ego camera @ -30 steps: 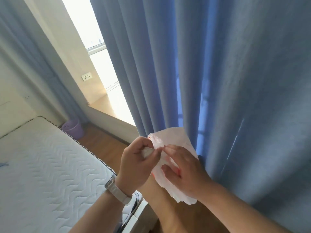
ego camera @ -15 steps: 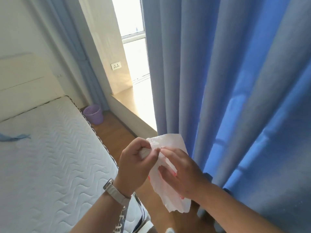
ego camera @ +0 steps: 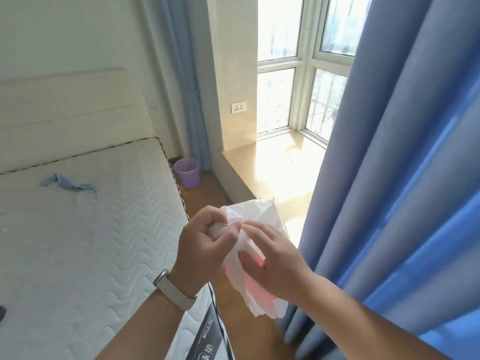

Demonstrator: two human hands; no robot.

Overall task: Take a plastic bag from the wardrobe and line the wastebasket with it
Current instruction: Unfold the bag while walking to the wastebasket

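Observation:
A thin white plastic bag (ego camera: 262,216) with a reddish print is held folded between both hands in front of me. My left hand (ego camera: 205,245) pinches its upper edge between thumb and curled fingers. My right hand (ego camera: 275,258) grips the bag's body, fingertips meeting the left hand's at the edge. A small purple wastebasket (ego camera: 187,172) stands upright on the wooden floor in the far corner, between the bed and the window ledge. Its inside looks bare.
A bare white mattress (ego camera: 85,229) fills the left, with a blue cloth (ego camera: 65,183) lying on it. Blue curtains (ego camera: 389,178) hang along the right. A window ledge (ego camera: 280,167) runs beside a narrow strip of wooden floor (ego camera: 202,201).
The view has turned left and lifted, so the wastebasket, window and headboard have come further into sight. Both hands still work at the bag's top edge.

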